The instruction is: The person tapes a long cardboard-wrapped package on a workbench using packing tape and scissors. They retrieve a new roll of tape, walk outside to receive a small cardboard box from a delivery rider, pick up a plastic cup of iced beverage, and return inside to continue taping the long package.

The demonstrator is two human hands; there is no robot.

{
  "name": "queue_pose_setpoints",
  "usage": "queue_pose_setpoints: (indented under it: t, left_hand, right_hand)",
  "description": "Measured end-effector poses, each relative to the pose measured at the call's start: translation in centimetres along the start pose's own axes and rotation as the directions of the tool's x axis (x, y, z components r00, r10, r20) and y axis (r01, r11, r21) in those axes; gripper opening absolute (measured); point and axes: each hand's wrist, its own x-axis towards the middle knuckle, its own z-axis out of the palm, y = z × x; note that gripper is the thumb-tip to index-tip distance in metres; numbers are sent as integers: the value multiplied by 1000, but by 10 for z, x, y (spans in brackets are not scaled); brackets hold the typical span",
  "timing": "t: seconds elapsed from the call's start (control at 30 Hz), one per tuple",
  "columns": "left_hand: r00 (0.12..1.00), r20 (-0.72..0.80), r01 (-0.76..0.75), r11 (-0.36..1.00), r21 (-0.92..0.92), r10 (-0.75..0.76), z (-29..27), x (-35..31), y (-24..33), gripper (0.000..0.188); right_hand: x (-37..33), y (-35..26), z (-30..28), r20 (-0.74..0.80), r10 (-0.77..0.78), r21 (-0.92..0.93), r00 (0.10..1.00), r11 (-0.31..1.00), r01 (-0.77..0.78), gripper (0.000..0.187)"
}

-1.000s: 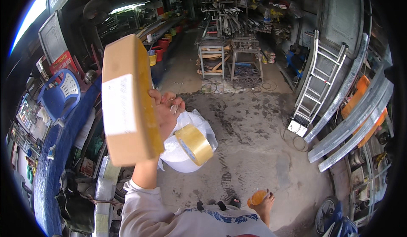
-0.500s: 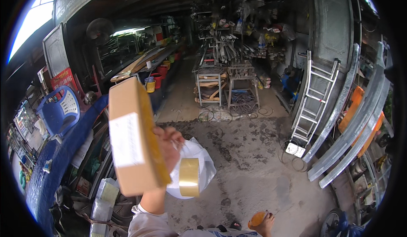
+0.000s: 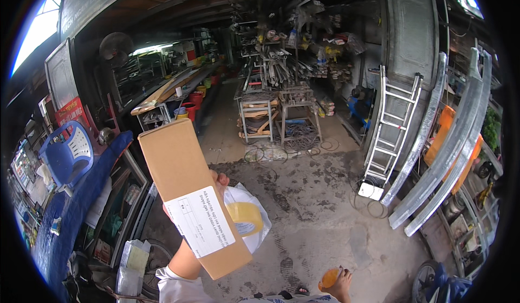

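Observation:
My left hand (image 3: 221,179) grips a long brown cardboard box (image 3: 181,165) from beneath and behind, fingertips showing past its right edge. A white printed label (image 3: 199,221) covers the box's lower part. Close to the box's right side is a roll of yellowish clear packing tape (image 3: 245,218), in front of a crumpled white plastic bag (image 3: 265,219); how the two are held is hidden behind the box. Low in the picture, right of the middle, my right hand (image 3: 341,284) is closed around an orange-brown rounded thing (image 3: 329,278) whose kind I cannot make out.
A blue plastic chair (image 3: 67,154) stands at left by a blue-covered surface (image 3: 57,232). Ahead, metal racks (image 3: 257,116) hold bars and wire. At right, an aluminium ladder (image 3: 392,124) leans beside wrapped long profiles (image 3: 449,156). Loose wire loops (image 3: 262,153) lie on the stained concrete floor (image 3: 325,216).
The box has turned and tilted, its label side now facing me more fully. The tape roll has swung so its core shows. The surroundings have shifted slightly left in view.

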Motion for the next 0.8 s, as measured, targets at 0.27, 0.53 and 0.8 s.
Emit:
queue_pose_setpoints:
  t: [0.27, 0.53, 0.8]
  left_hand:
    - [996, 84, -27, 999, 33, 24, -6, 0, 9, 18]
    - [958, 50, -189, 489, 851, 283, -53, -19, -10, 36]
    - [997, 76, 27, 1000, -11, -26, -26, -12, -17, 28]
  right_hand:
    - [-6, -2, -1, 48, 77, 32, 996, 996, -78, 126]
    - [-13, -1, 7, 21, 54, 38, 998, 998, -54, 128]
    - [-22, -2, 5, 1, 106, 54, 994, 993, -106, 128]
